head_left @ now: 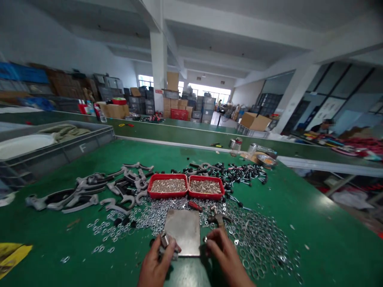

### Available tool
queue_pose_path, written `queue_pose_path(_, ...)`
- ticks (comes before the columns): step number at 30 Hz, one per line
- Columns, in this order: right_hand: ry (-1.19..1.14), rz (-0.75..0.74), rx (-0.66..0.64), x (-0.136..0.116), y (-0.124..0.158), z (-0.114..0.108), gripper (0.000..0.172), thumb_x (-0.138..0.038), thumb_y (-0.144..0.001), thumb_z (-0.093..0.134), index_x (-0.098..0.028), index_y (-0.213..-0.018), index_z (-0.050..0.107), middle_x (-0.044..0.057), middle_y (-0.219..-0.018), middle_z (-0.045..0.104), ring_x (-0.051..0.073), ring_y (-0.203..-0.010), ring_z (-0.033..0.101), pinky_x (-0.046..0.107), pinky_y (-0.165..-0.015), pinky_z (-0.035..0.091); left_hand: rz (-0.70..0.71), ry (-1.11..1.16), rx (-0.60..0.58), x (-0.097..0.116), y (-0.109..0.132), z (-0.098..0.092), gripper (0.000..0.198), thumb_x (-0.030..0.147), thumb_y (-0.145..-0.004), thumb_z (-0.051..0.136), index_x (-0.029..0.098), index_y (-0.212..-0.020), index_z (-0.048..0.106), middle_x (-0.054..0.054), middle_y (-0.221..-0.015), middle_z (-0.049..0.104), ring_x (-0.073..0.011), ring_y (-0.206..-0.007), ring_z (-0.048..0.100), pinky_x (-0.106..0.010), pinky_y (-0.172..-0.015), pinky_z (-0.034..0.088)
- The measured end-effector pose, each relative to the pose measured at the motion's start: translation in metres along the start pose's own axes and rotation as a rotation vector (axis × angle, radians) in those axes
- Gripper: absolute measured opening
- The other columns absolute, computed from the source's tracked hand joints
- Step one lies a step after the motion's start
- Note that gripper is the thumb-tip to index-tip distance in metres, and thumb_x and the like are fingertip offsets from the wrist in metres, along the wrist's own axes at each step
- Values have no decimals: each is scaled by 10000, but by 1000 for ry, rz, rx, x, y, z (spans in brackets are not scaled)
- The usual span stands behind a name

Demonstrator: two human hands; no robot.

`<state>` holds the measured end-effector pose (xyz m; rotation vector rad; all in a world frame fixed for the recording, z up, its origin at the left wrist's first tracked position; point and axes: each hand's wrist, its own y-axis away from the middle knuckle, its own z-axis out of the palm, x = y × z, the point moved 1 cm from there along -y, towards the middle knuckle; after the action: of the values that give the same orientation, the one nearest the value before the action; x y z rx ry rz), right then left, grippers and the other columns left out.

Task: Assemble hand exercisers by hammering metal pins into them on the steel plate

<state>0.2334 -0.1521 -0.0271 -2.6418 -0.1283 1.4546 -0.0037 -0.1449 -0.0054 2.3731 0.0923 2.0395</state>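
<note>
My left hand (157,261) is closed around a metal part with a threaded cylinder (165,239) pointing up; the fingers hide its lower end. It is over the left front corner of a square steel plate (184,227). Just right of the plate, my right hand (223,253) pinches a small shiny metal ring (205,239) between thumb and fingers. A hammer (220,219) lies beyond that hand, its handle partly covered by it. Loose washers (155,211) spread around the plate, and larger rings (254,247) lie to the right. Behind the plate is a red-handled tool (195,206).
Two red trays (167,196) of small metal pieces stand behind the plate. Grey clamp-like castings (86,191) are piled on the left, black-headed bolts (239,173) at the back right. A grey crate (74,149) sits far left. Tape rolls (265,160) lie at the right back.
</note>
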Motion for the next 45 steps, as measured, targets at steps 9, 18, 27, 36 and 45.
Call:
queue_pose_path(9,-1219,381,-201,-23,21,64,473,-575,-705,778,-170,-873,601,-14,-653,617,94,-495,561,232,-501,481,44,-22,-149,-26,1,43,500,599,-802,592,213,-1117,627,-134,-1280,620,-307,-1260,521,-366,-1084,373)
queue_pose_path(18,-357,-172,58,-55,45,25,180,-299,-884,640,-289,-1056,694,78,-1036,691,246,-976,639,375,-860,508,-24,65,-178,18,29,40,459,568,-850,550,195,-1115,586,-147,-1229,629,-297,-1172,561,-369,-1016,412)
queue_pose_path(27,100,-302,-228,-41,35,21,414,-305,-957,529,-331,-1369,515,54,-1102,667,199,-995,633,306,-874,502,-48,109,-156,-1,19,29,469,616,-850,541,185,-1019,617,-72,-971,682,-243,-975,612,-311,-880,470)
queue_pose_path(36,665,142,158,70,-81,-127,168,-187,-933,501,-129,-1006,641,117,-1025,651,236,-991,601,415,-905,473,-91,211,-60,20,-11,25,531,706,-783,564,185,-867,627,-31,-792,649,-189,-698,587,-271,-666,464)
queue_pose_path(45,685,211,156,62,-94,-134,172,-205,-909,531,-131,-1029,631,154,-1009,647,264,-965,634,381,-858,478,-213,541,-133,8,-30,48,417,567,-849,605,158,-930,612,-54,-879,633,-156,-772,559,-256,-704,452)
